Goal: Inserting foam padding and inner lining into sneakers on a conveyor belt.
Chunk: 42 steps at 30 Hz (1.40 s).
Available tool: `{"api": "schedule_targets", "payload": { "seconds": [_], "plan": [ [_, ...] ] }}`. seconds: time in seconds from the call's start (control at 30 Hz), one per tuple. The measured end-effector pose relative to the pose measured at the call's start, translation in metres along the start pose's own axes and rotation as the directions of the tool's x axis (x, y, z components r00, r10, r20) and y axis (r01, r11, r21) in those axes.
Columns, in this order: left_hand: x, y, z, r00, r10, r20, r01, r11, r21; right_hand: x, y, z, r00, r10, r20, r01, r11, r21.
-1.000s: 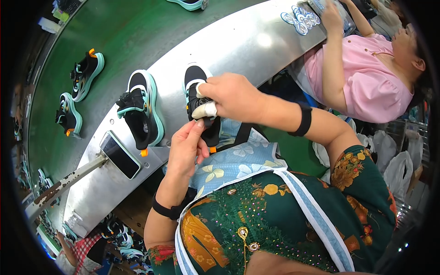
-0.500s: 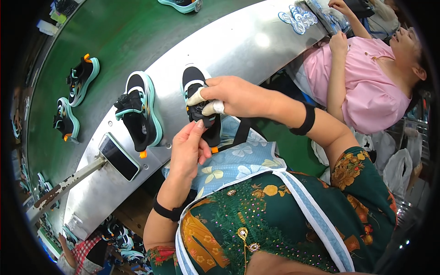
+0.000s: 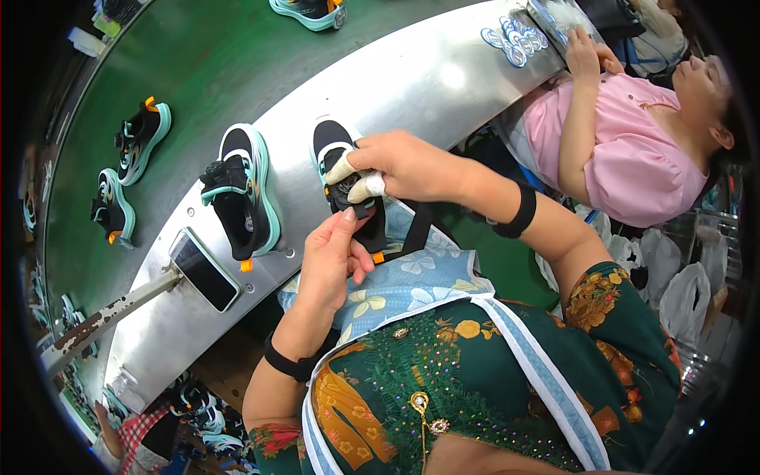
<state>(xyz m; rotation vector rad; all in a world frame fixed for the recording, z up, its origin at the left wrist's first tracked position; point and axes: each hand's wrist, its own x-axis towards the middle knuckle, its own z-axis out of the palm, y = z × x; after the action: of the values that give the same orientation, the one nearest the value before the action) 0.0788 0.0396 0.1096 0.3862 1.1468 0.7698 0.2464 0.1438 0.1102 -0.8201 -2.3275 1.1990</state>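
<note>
A black sneaker (image 3: 332, 135) with mint and white trim and an orange heel tab rests on the metal table edge before me, toe pointing away. My right hand (image 3: 412, 166), with pale covers on its thumb and a finger, is closed over the sneaker's lacing area from the right. At the tongue, the thumb and fingers of my left hand (image 3: 326, 255) pinch the upper edge; its other fingers curl loosely. My fingers partly hide the laces and opening. Left of it stands a matching sneaker (image 3: 241, 190), untouched, its heel tab toward me.
A phone (image 3: 204, 269) lies on the metal surface (image 3: 380, 79) beside a worn metal bar (image 3: 111, 321). More sneakers (image 3: 142, 138) ride on the green belt (image 3: 214, 63). Round blue-white pieces (image 3: 516, 39) lie far right, near a co-worker in a pink top (image 3: 633, 150). Plastic bags (image 3: 685, 301) hang right.
My hands and the sneaker have barely shifted, my left hand slightly to the right. The co-worker's hands have come together at the table's far right.
</note>
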Motion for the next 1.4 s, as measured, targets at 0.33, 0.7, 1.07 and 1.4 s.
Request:
{"api": "schedule_targets", "payload": {
  "seconds": [0.33,0.7,1.07,1.4],
  "plan": [
    [-0.019,0.011,-0.007,0.992,0.107,0.061,-0.111,0.992,0.066,-0.012,-0.022,0.004,0.962,0.235,-0.137,-0.239,0.971,-0.016],
    [-0.008,0.051,-0.117,0.684,0.566,-0.46,-0.139,0.721,0.679,-0.014,-0.002,-0.058,0.989,0.143,-0.044,-0.138,0.756,-0.639],
    [0.021,0.002,-0.122,0.735,0.676,-0.057,-0.368,0.468,0.804,0.062,-0.014,0.036,0.973,-0.04,0.228,0.072,0.988,-0.134],
    [0.021,-0.003,-0.115,0.809,0.508,-0.294,-0.436,0.856,0.279,0.082,-0.037,0.053,0.899,-0.145,0.412,0.331,0.842,-0.425]
  ]
}}
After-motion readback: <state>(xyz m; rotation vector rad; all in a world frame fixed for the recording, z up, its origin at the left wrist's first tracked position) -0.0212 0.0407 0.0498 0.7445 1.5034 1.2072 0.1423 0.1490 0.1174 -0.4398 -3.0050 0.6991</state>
